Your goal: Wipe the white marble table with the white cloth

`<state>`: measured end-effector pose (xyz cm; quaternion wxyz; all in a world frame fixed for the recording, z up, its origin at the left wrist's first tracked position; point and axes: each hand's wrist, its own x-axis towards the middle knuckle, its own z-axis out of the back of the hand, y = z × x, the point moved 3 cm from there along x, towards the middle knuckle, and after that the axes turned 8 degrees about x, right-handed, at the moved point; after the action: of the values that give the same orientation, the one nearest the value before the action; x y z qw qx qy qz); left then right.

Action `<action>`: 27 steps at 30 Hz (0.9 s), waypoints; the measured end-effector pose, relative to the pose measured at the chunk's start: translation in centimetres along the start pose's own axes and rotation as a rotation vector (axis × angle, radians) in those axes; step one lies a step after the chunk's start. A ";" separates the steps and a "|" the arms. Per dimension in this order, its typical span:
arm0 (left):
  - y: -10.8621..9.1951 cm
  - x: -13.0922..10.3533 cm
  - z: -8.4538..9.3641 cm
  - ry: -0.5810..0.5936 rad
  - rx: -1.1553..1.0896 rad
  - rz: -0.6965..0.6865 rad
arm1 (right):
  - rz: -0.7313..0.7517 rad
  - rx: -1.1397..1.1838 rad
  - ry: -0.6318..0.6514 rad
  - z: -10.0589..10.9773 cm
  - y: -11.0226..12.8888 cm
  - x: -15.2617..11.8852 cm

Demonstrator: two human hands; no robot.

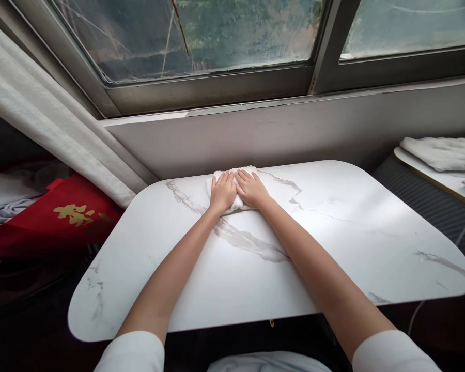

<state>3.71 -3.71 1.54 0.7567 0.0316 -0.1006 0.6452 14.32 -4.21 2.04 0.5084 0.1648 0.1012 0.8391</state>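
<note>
A folded white cloth (238,205) lies near the far edge of the white marble-patterned table (333,222). My left hand (223,191) rests flat on the cloth's left part, palm down with the fingers stretched out. Beside it, my right hand (251,188) presses flat on the right part, its fingers also extended. The two hands are side by side, thumbs close together. Their palms hide much of the cloth, and its edges show behind and below them.
Behind the table are a low wall (232,137) and a window (217,85). A pale curtain (58,111) hangs at the left, above a red bag (50,222) with gold lettering. At the right, another white cloth (442,153) lies on a cabinet.
</note>
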 end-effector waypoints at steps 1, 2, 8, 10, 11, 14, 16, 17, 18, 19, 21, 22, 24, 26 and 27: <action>-0.3 -0.6 0.1 -0.003 0.002 -0.007 | -0.004 -0.004 -0.001 0.1 0.2 -0.7; -0.6 -1.3 0.2 -0.003 0.004 -0.015 | -0.008 -0.007 -0.001 0.3 0.4 -1.5; -2.4 -6.3 1.1 0.009 0.005 -0.069 | -0.004 -0.003 0.047 0.8 1.8 -6.7; -3.1 -8.7 1.6 0.020 -0.006 -0.097 | -0.011 -0.011 0.062 0.9 2.6 -9.1; -3.6 -10.0 1.8 0.023 -0.014 -0.114 | -0.020 -0.017 0.068 0.9 3.2 -10.4; -4.8 -14.1 2.6 0.014 -0.038 -0.176 | -0.075 -0.031 0.049 1.1 5.1 -15.0; -5.6 -16.8 3.0 -0.006 -0.036 -0.223 | -0.109 -0.040 0.018 1.3 6.5 -17.9; -6.0 -17.9 3.2 -0.014 -0.030 -0.242 | -0.120 -0.044 0.006 1.5 7.1 -19.1; -6.3 -18.9 3.3 -0.019 -0.022 -0.256 | -0.126 -0.049 0.002 1.7 7.6 -20.1; -6.6 -19.7 3.4 -0.020 -0.012 -0.264 | -0.130 -0.053 0.005 1.8 8.0 -20.9; -7.0 -20.6 3.5 -0.008 0.004 -0.266 | -0.140 -0.056 0.026 2.2 8.5 -21.8; -7.2 -20.8 3.5 0.002 0.009 -0.266 | -0.149 -0.054 0.041 2.4 8.5 -21.9; -7.2 -20.6 3.4 0.022 0.011 -0.260 | -0.180 -0.047 0.089 2.8 8.4 -21.5; -7.1 -19.7 3.1 0.040 -0.006 -0.261 | -0.220 -0.040 0.143 2.9 8.0 -20.6; -7.1 -19.0 3.0 0.047 -0.018 -0.263 | -0.239 -0.038 0.162 3.0 7.7 -19.9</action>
<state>7.53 -23.80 1.35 0.8372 0.0223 -0.0836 0.5400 17.66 -25.45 3.94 0.5977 0.0736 0.1447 0.7851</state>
